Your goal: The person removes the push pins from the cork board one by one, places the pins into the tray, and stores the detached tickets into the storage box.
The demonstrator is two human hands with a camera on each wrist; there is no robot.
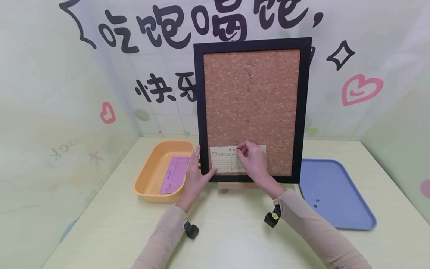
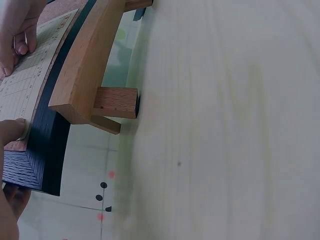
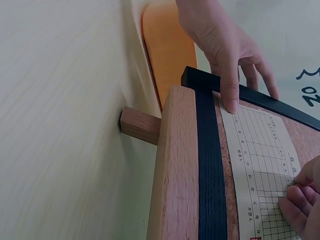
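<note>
A black-framed cork board point(image 1: 252, 97) leans upright on a wooden easel point(image 2: 90, 55). A cream printed form point(image 1: 223, 158) lies against the cork along its lower edge. My left hand point(image 1: 196, 175) grips the board's lower left corner, its thumb pressing the form's lower left corner point(image 3: 231, 106) and its fingers reaching round the frame's side. My right hand point(image 1: 253, 158) is at the form's upper edge, thumb and forefinger pinching a small dark pushpin point(image 1: 238, 148) against the paper. In the right wrist view, the fingertips hide most of the pin.
An orange plastic basket point(image 1: 142, 186) with a pink printed slip point(image 1: 174, 175) inside stands left of the board. To the right lies a blue tray point(image 1: 336, 190) with a few small dark pieces point(image 1: 316, 203) on it. A printed cloth wall point(image 1: 161, 116) rises behind the table point(image 1: 228, 231).
</note>
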